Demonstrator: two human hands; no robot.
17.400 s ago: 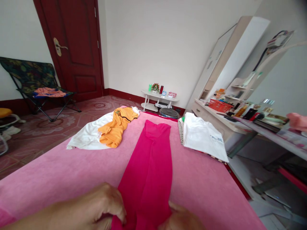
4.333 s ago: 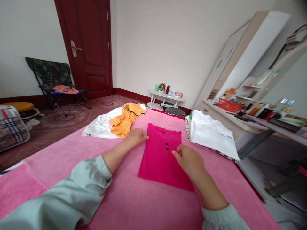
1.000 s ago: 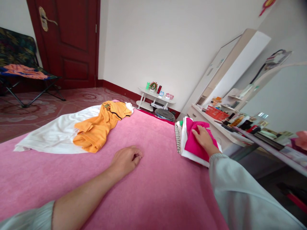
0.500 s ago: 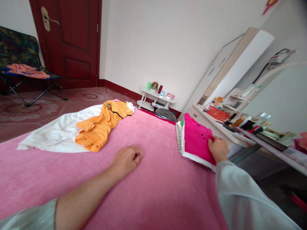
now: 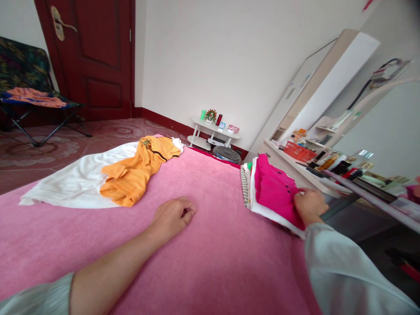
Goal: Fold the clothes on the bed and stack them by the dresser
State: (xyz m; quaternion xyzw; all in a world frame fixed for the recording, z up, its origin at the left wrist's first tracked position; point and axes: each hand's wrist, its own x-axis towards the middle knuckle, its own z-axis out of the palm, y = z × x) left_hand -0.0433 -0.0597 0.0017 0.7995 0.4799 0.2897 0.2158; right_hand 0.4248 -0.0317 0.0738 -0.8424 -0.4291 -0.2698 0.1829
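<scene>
A bright pink garment (image 5: 277, 190) lies folded on top of a stack of clothes, with white cloth (image 5: 272, 215) and striped cloth (image 5: 244, 186) under it. My right hand (image 5: 310, 204) pinches the right edge of the pink garment. Curled loosely above the pink bedspread (image 5: 210, 245), my left hand (image 5: 173, 215) has thumb and fingertips close together and nothing visible in it. Left of centre, a crumpled orange garment (image 5: 131, 177) rests partly on a spread white garment (image 5: 75, 179).
Beside the stack stands a dressing table (image 5: 323, 183) with bottles and a red basket (image 5: 298, 151). A low white shelf (image 5: 213, 127) is by the far wall. At the left are a folding chair (image 5: 29, 96) and a dark red door (image 5: 98, 57).
My right hand has shifted right, and the pink garment has slid right with it, baring more white cloth at the stack's left side. The left hand has stayed nearly still.
</scene>
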